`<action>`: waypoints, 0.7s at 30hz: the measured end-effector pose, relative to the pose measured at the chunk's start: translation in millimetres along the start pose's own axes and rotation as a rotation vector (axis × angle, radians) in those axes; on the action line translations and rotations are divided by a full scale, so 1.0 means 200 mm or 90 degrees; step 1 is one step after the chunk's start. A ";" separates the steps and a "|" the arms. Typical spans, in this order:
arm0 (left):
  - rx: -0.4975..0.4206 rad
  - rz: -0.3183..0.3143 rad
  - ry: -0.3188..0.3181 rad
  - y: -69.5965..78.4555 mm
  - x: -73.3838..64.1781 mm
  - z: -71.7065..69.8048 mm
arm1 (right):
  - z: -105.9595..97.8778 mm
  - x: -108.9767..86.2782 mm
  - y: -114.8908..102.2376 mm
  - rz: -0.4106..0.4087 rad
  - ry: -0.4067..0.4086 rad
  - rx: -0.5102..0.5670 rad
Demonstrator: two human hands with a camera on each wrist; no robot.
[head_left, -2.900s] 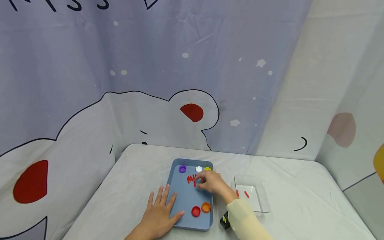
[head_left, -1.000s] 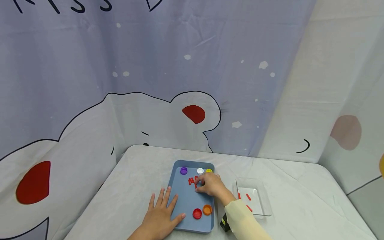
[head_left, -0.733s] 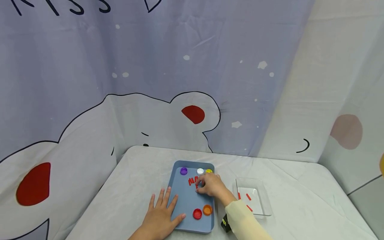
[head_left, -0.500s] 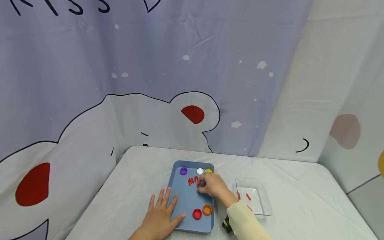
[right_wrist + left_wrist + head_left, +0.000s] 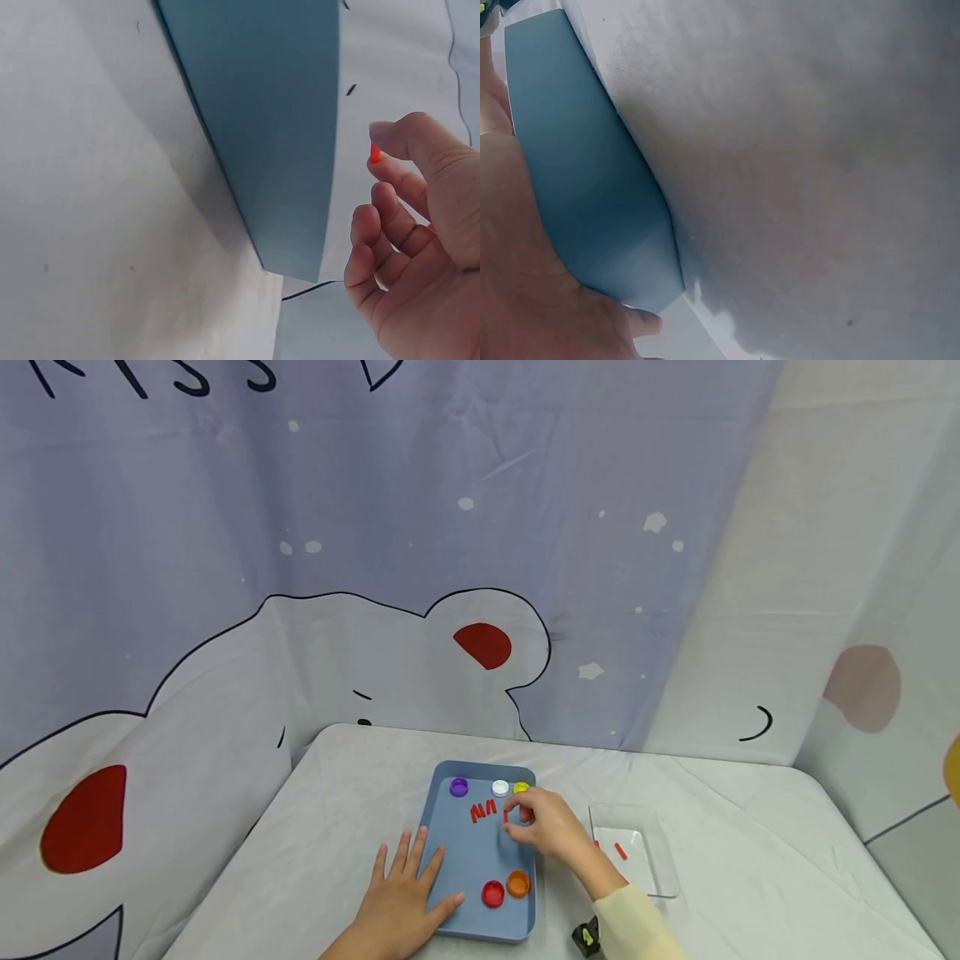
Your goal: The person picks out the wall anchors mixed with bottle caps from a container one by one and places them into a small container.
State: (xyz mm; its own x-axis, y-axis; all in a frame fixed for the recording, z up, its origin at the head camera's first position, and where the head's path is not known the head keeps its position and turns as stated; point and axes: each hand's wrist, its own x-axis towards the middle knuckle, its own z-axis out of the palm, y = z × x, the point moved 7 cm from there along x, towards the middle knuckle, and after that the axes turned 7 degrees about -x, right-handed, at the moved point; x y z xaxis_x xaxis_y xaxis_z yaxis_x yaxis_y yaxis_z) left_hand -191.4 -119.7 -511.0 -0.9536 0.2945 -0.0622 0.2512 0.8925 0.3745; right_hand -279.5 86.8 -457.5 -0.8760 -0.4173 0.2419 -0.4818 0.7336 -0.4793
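My right hand (image 5: pixel 553 828) pinches a small red stick (image 5: pixel 506 817) between thumb and forefinger, over the right side of the blue tray (image 5: pixel 465 920). In the right wrist view the red stick (image 5: pixel 375 153) spans the gap from thumb to forefinger, and the other fingers curl loosely beside it. Several more red sticks (image 5: pixel 482 812) lie in a slanting row in the upper part of the tray. My left hand (image 5: pixel 393 900) lies spread with straight fingers at the tray's left edge. In the left wrist view its palm (image 5: pixel 525 262) is against the tray's outer wall (image 5: pixel 592 165).
Along the tray's far side are purple (image 5: pixel 459 787), white (image 5: pixel 500 788) and yellow (image 5: pixel 521 787) round caps; red (image 5: pixel 492 894) and orange (image 5: pixel 518 883) ones lie near its front. A clear box (image 5: pixel 663 860) with red sticks (image 5: pixel 620 851) stands to the right. A black object (image 5: pixel 587 937) is by the right sleeve.
My right hand has slid the pinched red stick rightward, away from the row, and raised it off the tray. The left hand has stayed in place.
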 end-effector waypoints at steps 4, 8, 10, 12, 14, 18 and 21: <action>0.004 -0.003 -0.002 0.00 0.01 0.00 | -0.03 -0.03 0.00 0.005 0.004 0.029; 0.012 -0.004 -0.001 -0.01 0.01 0.01 | -0.05 -0.06 0.01 0.013 -0.007 0.061; 0.011 -0.005 -0.003 -0.01 0.01 0.01 | -0.06 -0.08 0.02 0.012 -0.009 0.074; 0.009 -0.006 -0.006 -0.01 0.01 0.01 | -0.08 -0.09 0.02 0.007 -0.007 0.086; 0.006 -0.006 -0.008 0.00 0.01 0.01 | -0.09 -0.11 0.02 0.001 -0.002 0.095; 0.002 -0.006 -0.009 0.00 0.01 0.01 | -0.13 -0.14 0.03 -0.003 0.007 0.104; 0.001 -0.009 -0.012 -0.01 0.01 0.01 | -0.15 -0.16 0.05 0.000 0.010 0.112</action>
State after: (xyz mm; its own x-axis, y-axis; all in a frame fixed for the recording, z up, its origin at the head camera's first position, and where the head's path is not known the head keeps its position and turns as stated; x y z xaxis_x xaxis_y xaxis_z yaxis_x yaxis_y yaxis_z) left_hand -193.1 -119.9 -513.4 -0.9538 0.2881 -0.0853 0.2379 0.8975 0.3713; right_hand -256.7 122.7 -445.2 -0.8771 -0.4072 0.2547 -0.4713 0.6278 -0.6195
